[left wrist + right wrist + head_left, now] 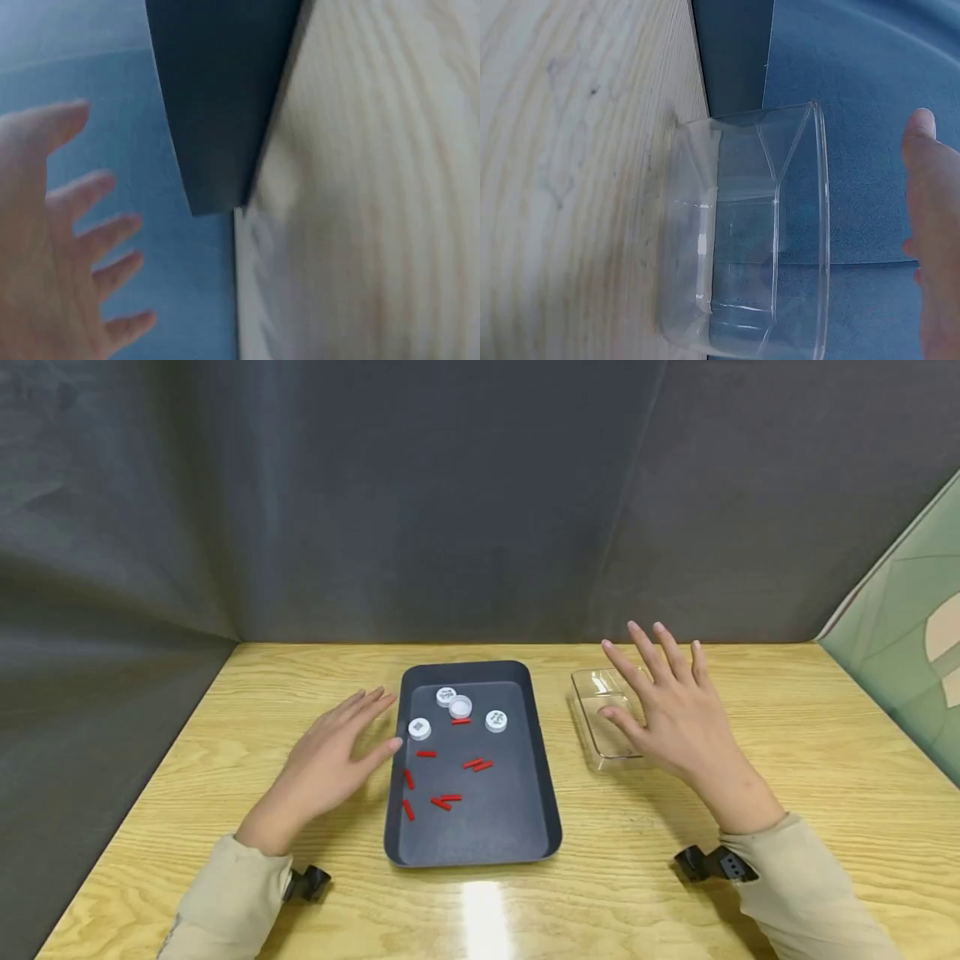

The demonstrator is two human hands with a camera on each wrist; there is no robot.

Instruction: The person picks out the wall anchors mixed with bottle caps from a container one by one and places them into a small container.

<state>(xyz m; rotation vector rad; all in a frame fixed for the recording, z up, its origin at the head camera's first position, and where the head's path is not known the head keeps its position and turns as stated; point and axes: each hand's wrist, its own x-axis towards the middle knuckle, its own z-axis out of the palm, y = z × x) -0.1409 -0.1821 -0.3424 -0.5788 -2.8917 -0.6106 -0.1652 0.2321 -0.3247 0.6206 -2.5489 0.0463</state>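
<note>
A dark grey tray point(487, 827) lies on the table, holding several short red sticks point(441, 803) and several white round caps point(496, 721). One cap point(461, 707) shows its hollow side; the others show printed tops. My left hand point(330, 760) hovers at the tray's left edge, fingers spread and holding nothing. To the right, a clear plastic box point(600, 735) stands on the table. Over its right side is my right hand point(667, 710), fingers spread wide, hiding part of the box. In the right wrist view the box point(742, 232) looks transparent, with the hand beside its rim.
The pale wooden table point(637, 893) runs back to a dark cloth backdrop point(450, 510). A dark cloth side point(97, 635) borders the left, and a green patterned panel point(915, 610) stands at the right. Each wrist wears a small black camera mount point(307, 883).
</note>
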